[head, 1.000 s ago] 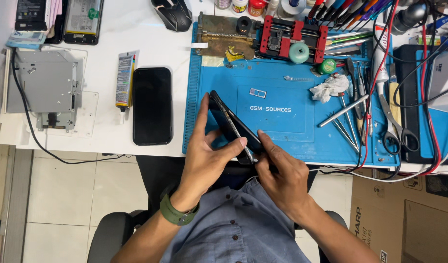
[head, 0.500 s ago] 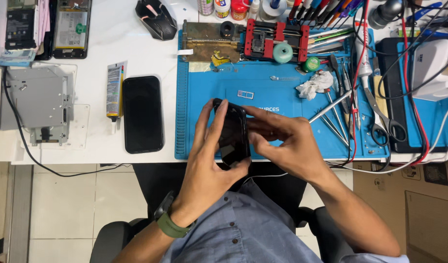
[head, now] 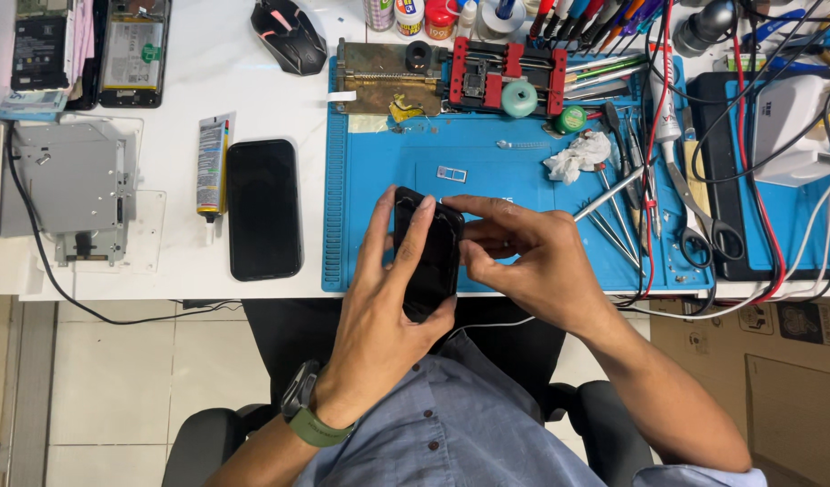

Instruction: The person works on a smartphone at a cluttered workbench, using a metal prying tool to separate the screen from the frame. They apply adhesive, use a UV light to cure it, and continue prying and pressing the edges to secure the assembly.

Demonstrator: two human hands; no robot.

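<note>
I hold a black smartphone [head: 430,257] upright over the near edge of the blue work mat [head: 379,207]. My left hand [head: 379,316] cradles it from the left and below, fingers laid along its face. My right hand [head: 523,261] grips its right edge, thumb and fingertips pressed against the side near the top. A green-strapped watch [head: 307,415] sits on my left wrist.
A second black phone [head: 263,207] lies face up on the white desk, a glue tube [head: 212,167] beside it. A metal drive [head: 68,185], red clamp jig [head: 505,77], mouse [head: 288,34], tweezers [head: 613,212], scissors [head: 703,216], crumpled tissue [head: 573,158] and cables crowd the surroundings.
The phone has turned from a tilted diagonal to near upright. My right hand shifted from its lower end to its right edge, and my left hand now wraps its face.
</note>
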